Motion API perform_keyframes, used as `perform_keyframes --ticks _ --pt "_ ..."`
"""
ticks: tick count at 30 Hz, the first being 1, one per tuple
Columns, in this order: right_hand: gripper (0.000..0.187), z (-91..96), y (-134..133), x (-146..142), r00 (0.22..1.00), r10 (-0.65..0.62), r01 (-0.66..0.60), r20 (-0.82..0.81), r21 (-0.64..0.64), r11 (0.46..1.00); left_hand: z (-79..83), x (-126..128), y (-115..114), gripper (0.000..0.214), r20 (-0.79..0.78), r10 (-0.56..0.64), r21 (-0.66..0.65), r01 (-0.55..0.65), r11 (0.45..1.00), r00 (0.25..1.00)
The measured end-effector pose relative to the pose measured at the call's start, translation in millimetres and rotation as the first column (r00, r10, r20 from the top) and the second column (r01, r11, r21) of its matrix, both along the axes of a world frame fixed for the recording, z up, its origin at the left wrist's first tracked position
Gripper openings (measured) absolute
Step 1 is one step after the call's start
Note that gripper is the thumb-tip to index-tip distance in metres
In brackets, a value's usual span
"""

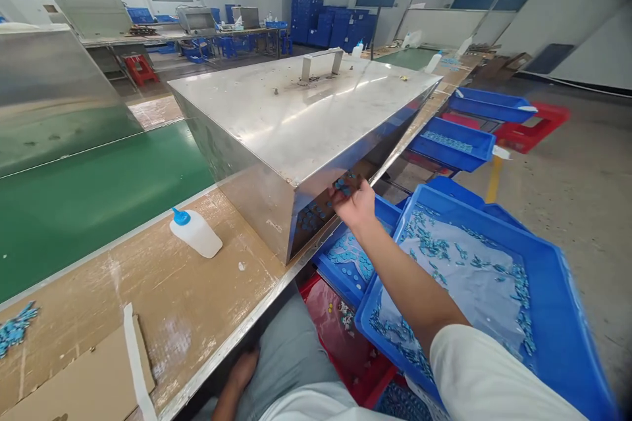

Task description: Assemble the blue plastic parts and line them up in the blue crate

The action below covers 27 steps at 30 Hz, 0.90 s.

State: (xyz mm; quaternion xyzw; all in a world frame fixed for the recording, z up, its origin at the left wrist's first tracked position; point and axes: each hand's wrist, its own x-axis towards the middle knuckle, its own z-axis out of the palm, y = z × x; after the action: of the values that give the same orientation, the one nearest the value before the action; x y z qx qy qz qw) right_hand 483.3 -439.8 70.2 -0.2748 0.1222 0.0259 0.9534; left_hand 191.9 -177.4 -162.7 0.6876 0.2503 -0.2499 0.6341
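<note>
My right hand point(354, 202) reaches forward into the open side of a large stainless steel box point(296, 112) on the workbench. Its fingers curl among small blue round parts point(316, 210) lying under the box's overhang; what they grip is hidden. My left hand point(241, 371) rests low by my lap under the bench edge, fingers partly hidden. A blue tray point(557, 316) of small blue parts on a plastic sheet sits under my right arm.
A white squeeze bottle with a blue cap point(196, 231) lies on the wooden bench beside a green conveyor belt point(99, 191). More blue trays point(451, 145) and red crates point(530, 128) stand to the right. Cardboard point(83, 381) and loose blue parts point(14, 329) lie at the near left.
</note>
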Motion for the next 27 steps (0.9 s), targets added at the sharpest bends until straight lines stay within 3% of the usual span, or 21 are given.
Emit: perform_keyframes --ticks 3,6,8,9,11,12,13,14,15,17,19,22,25,27 --pt "0.042 20.6 3 -45 0.999 0.050 -0.049 0.000 0.155 0.987 11.0 4 -12 0.003 0.072 0.066 0.078 -0.071 0.994 0.995" --pt "0.035 30.4 6 -88 0.985 0.161 -0.171 0.060 0.208 0.963 35.9 5 -31 0.017 0.148 0.124 -0.009 -0.124 0.992 0.981" --pt "0.046 23.1 14 -118 0.948 0.282 -0.299 0.147 0.116 0.947 63.3 3 -44 0.026 0.145 0.147 -0.212 -0.115 0.971 0.978" --pt "0.054 14.9 21 -134 0.919 0.344 -0.355 0.193 0.021 0.935 79.4 2 -49 0.033 0.125 0.180 -0.346 -0.127 0.930 0.976" --pt "0.065 -8.3 42 -169 0.842 0.481 -0.410 0.245 -0.291 0.865 112.7 -2 -56 0.039 0.048 0.344 -0.605 -0.247 0.757 0.938" --pt "0.068 -21.5 55 -187 0.799 0.521 -0.347 0.300 -0.478 0.807 128.1 -4 -58 0.039 -0.002 0.425 -0.696 -0.307 0.649 0.905" --pt "0.066 -34.3 69 -204 0.724 0.601 -0.259 0.339 -0.674 0.692 141.8 -6 -59 0.038 -0.061 0.486 -0.757 -0.358 0.547 0.872" --pt "0.063 -45.6 84 -220 0.639 0.690 -0.136 0.341 -0.832 0.538 153.3 -7 -59 0.037 -0.112 0.542 -0.792 -0.404 0.457 0.833" --pt "0.058 -54.8 98 -233 0.562 0.742 0.063 0.365 -0.913 0.402 162.3 -8 -57 0.036 -0.162 0.583 -0.815 -0.441 0.376 0.796" --pt "0.049 -64.8 125 -252 0.443 0.807 0.402 0.390 -0.891 0.210 173.3 -10 -51 0.039 -0.220 0.656 -0.832 -0.490 0.260 0.722" --pt "0.040 -65.1 149 -260 0.366 0.840 0.577 0.401 -0.806 0.133 177.6 -13 -40 0.038 -0.243 0.722 -0.840 -0.513 0.178 0.648" --pt "0.032 -58.4 178 -265 0.268 0.887 0.654 0.377 -0.747 0.120 179.5 -21 -19 0.038 -0.250 0.782 -0.881 -0.469 0.061 0.572" --pt "0.030 -55.5 201 -274 0.182 0.898 0.648 0.400 -0.735 0.197 181.1 -35 2 0.039 -0.257 0.817 -0.907 -0.421 -0.019 0.515" --pt "0.032 -56.1 213 -281 0.145 0.892 0.600 0.428 -0.755 0.264 182.1 -46 13 0.037 -0.246 0.861 -0.902 -0.430 -0.035 0.446"
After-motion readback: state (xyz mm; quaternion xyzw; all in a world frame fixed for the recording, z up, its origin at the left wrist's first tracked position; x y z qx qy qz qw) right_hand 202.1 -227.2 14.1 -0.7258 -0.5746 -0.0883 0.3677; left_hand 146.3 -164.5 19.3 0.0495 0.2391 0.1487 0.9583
